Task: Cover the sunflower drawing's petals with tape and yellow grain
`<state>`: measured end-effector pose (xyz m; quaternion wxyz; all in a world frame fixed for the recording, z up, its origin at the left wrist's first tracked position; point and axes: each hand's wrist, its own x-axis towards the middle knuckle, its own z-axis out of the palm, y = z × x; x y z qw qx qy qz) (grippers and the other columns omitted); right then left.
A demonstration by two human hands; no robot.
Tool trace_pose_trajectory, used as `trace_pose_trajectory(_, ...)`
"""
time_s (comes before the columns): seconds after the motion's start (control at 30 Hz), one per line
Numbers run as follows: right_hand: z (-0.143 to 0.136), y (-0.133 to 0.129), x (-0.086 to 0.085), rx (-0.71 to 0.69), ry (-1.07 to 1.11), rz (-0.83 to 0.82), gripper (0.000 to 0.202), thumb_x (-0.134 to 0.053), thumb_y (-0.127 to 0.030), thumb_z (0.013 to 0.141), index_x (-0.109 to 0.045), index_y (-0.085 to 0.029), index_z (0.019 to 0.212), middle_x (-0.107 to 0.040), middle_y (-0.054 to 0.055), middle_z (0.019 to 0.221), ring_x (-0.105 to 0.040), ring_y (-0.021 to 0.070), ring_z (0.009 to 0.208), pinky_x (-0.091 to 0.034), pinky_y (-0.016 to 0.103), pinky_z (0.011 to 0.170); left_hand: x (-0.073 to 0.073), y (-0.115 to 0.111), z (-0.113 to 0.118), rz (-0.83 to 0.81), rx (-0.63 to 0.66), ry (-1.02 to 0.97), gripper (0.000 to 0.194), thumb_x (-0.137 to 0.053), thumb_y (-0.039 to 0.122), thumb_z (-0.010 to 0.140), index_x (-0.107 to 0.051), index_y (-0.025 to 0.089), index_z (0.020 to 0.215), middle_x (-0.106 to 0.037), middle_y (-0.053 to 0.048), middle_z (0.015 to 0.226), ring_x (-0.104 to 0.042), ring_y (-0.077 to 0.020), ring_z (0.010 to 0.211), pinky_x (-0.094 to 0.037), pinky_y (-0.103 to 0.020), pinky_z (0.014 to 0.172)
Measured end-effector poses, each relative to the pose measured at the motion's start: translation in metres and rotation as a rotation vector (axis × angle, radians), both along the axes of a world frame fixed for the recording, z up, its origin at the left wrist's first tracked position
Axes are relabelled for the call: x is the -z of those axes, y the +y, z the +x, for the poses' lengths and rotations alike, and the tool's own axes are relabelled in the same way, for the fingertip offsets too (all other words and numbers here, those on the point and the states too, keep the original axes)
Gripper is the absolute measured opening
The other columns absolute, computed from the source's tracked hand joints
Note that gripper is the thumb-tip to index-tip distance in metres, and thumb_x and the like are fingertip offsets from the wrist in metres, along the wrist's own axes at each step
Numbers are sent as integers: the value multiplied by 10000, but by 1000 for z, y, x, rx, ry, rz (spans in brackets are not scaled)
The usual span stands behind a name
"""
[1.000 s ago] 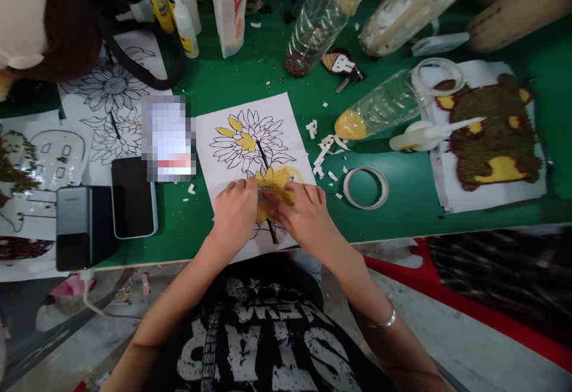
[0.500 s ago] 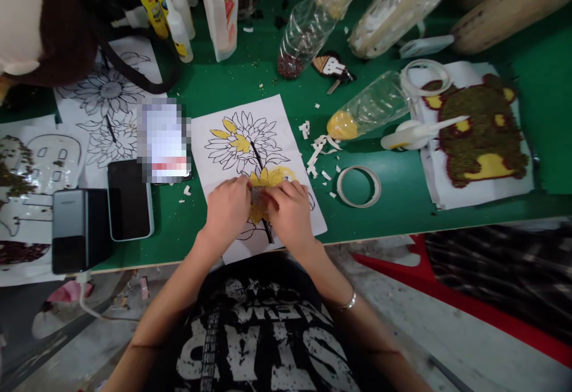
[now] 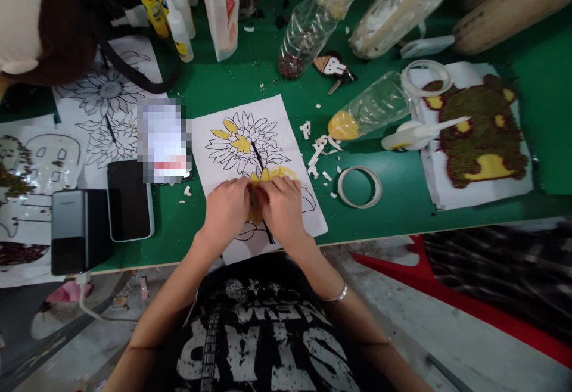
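A white sheet with a flower line drawing (image 3: 286, 121) lies on the green table in front of me. Some petals of its upper flower are filled with yellow grains (image 3: 242, 143). The lower flower (image 3: 267, 175) is largely yellow and partly covered by my hands. My left hand (image 3: 227, 206) rests over its left side, fingers curled and pinched together. From the right, my right hand (image 3: 282, 206) meets it over the flower's centre, its fingertips pressed together too. What the fingertips hold, if anything, is hidden.
Right of the sheet lie white scraps (image 3: 318, 155), a tape roll (image 3: 359, 186), a bottle with yellow grains (image 3: 370, 109) and a glue bottle (image 3: 411, 134). A bear picture (image 3: 482, 130) sits farther right. A phone (image 3: 130, 200) and a dark power bank (image 3: 79, 231) are at left.
My right hand has shifted slightly left, closer to my left hand, and now covers more of the lower flower's centre. My left hand stays nearly in place.
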<state>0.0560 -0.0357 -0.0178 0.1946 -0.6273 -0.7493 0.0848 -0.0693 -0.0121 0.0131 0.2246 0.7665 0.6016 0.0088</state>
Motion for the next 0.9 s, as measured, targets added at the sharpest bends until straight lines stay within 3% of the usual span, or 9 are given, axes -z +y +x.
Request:
trace_pose_trajectory(0.3,-1,5,1,-8,7,-14,194,-407,-155,871,-576,-173,777,-581,58,734,-462,206,733,-296,316,679,-3,-1,-5,28,111,9,264,-332,137,869,-594,168,882,-649,-62,775,-584,-184,722,-342,-273,538)
trace_pose_trajectory(0.63,4,16,-3,19,153,7,161,-479,-180,864,-583,-181,741,-596,22,711,-478,175,712,-301,312,692,-1,5,-3,-8,92,27,292,-313,140,876,-601,146,927,-661,-88,814,-592,-184,719,-375,-269,550)
trace_pose_trajectory(0.9,14,18,-2,-202,2,19,218,-438,-72,806,-622,-179,761,-570,36,724,-459,185,744,-284,316,685,-2,6,-3,-41,75,14,300,-308,126,869,-602,144,926,-665,-85,810,-595,-174,713,-377,-263,561)
